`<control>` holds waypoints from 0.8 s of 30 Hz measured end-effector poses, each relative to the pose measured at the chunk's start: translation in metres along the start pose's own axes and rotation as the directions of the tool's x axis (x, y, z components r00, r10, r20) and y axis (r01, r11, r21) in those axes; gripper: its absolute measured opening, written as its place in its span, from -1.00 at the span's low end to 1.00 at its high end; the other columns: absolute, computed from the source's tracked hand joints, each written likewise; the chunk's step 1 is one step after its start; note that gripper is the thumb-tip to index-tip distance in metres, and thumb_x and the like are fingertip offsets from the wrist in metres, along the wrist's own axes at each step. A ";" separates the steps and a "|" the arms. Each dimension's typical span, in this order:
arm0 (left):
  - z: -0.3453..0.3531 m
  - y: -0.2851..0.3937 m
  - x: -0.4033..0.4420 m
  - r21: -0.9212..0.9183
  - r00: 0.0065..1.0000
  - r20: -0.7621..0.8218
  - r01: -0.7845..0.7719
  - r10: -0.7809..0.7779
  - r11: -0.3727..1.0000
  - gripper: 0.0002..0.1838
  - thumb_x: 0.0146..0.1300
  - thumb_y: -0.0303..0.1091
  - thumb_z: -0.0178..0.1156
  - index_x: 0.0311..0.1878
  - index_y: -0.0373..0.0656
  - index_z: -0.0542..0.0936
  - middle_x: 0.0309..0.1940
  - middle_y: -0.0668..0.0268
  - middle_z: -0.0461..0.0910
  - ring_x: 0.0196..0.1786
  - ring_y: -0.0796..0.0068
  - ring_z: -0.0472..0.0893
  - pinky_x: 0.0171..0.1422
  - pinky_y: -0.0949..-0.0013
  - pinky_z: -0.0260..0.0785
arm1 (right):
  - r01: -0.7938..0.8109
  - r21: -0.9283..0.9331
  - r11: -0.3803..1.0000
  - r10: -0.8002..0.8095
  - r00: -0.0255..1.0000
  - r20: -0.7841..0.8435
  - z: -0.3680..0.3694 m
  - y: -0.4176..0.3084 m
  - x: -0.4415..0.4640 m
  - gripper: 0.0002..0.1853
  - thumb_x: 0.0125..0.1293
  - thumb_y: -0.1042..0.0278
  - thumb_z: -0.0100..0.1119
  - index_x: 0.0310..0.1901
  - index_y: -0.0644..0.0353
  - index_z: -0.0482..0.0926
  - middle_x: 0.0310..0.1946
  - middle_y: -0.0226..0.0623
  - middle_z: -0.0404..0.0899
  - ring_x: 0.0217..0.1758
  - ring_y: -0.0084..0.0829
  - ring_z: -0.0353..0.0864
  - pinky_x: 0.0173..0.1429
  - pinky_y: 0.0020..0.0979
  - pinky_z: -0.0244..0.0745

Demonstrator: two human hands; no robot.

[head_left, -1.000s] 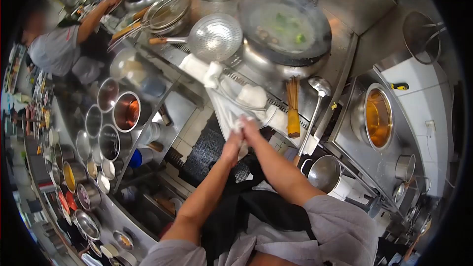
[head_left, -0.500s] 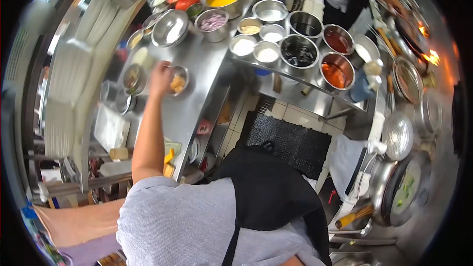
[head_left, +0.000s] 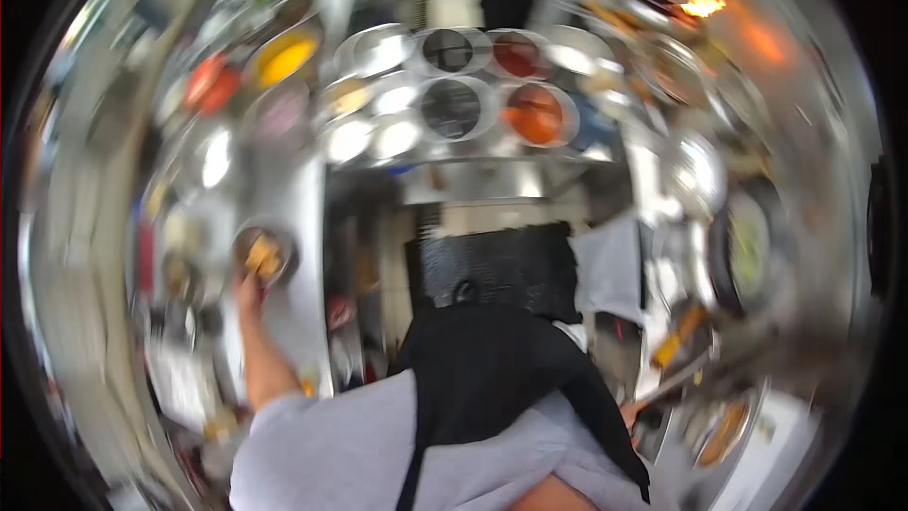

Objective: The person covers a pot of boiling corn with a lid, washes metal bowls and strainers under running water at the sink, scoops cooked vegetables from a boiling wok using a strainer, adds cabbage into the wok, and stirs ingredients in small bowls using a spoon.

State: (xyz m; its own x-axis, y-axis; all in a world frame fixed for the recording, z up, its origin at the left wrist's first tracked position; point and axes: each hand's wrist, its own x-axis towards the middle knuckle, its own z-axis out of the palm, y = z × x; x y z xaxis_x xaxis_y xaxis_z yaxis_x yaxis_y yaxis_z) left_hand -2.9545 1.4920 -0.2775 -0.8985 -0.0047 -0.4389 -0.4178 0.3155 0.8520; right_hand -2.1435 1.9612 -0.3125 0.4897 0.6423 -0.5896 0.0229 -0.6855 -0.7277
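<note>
My left hand [head_left: 249,291] is at the near rim of a small metal bowl [head_left: 288,271] holding golden-brown food pieces. Its fingers appear closed on the rim, though motion smears them. The bowl is over the steel counter [head_left: 305,308] on the left. Low on the right, beside my black apron, my right hand [head_left: 631,414] shows only in part. It is closed around the end of a long metal handle [head_left: 673,379], which slants up to the right. Blur hides what is at that handle's far end.
Ahead stand several metal pots of sauces, among them one with orange-red liquid [head_left: 534,115]. A bowl of yellow liquid [head_left: 286,59] is at the left. Flames [head_left: 703,5] burn at the upper right. A black mat [head_left: 492,260] lies on the floor. A wok [head_left: 724,246] is at the right.
The view has swung right and is blurred. My left hand has gone from the bowl's left side to its near rim. My right hand and the long handle have come into sight.
</note>
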 end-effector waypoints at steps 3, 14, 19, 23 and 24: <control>0.060 0.082 -0.044 0.047 0.944 0.325 -0.074 0.055 0.996 -0.52 0.26 -0.37 0.11 0.25 -0.13 0.32 -0.35 0.40 0.55 -0.45 0.63 0.49 -0.43 0.52 0.34 | 0.063 0.467 0.882 -0.062 0.998 -0.019 -0.015 -0.006 -0.028 -0.85 0.30 0.38 0.00 -0.44 0.00 0.33 -0.70 -0.56 0.21 -0.79 -0.68 0.10 -0.78 -0.56 0.01; 0.581 0.221 -0.250 -0.027 0.113 0.992 -0.187 0.049 0.982 -0.69 0.31 -0.36 0.12 0.10 -0.13 0.41 -0.18 0.37 0.55 -0.31 0.61 0.56 -0.40 0.55 0.42 | 0.329 -0.002 0.944 -0.328 0.944 0.027 -0.043 -0.165 -0.119 -0.35 0.23 0.56 0.05 0.34 0.07 0.08 -0.57 -0.39 0.35 -0.69 -0.55 0.37 -0.62 -0.47 0.30; 0.800 0.187 -0.313 -0.137 -0.008 0.991 -0.075 0.137 0.988 -0.82 0.31 -0.40 0.11 -0.05 -0.13 0.42 -0.24 0.32 0.54 -0.33 0.46 0.60 -0.32 0.41 0.53 | 0.280 -0.224 0.933 -0.210 0.933 0.294 -0.059 -0.261 -0.110 -0.20 0.23 0.58 -0.03 0.46 -0.13 -0.09 -0.65 -0.46 0.27 -0.69 -0.58 0.32 -0.59 -0.49 0.31; 0.917 0.141 -0.359 -0.079 0.187 0.969 -0.380 0.161 0.922 -0.88 0.24 -0.45 0.14 -0.18 -0.11 0.43 -0.30 0.26 0.50 -0.41 0.42 0.58 -0.38 0.42 0.52 | 0.519 -0.592 0.616 -0.328 0.853 0.406 -0.037 -0.265 -0.032 -0.17 0.22 0.48 -0.08 0.47 -0.30 -0.18 -0.56 -0.08 0.49 -0.57 -0.17 0.52 -0.36 -0.21 0.50; 0.936 0.132 -0.365 -0.078 0.170 0.966 -0.524 0.194 0.848 -0.89 0.21 -0.47 0.15 -0.22 -0.13 0.43 -0.29 0.21 0.50 -0.38 0.32 0.57 -0.31 0.34 0.53 | 0.348 -0.703 0.621 -0.140 0.931 0.337 -0.023 -0.291 -0.032 -0.15 0.22 0.44 -0.10 0.46 -0.32 -0.26 -0.43 0.17 0.54 -0.37 0.09 0.56 -0.11 -0.04 0.46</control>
State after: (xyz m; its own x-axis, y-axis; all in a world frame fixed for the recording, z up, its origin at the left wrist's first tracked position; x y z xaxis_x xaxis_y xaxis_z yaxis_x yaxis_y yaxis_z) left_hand -2.5563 2.4238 -0.2720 -0.1043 0.9772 -0.1848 0.1060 0.1957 0.9749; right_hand -2.1464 2.1324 -0.0734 0.1586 0.8096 -0.5652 0.7969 -0.4429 -0.4108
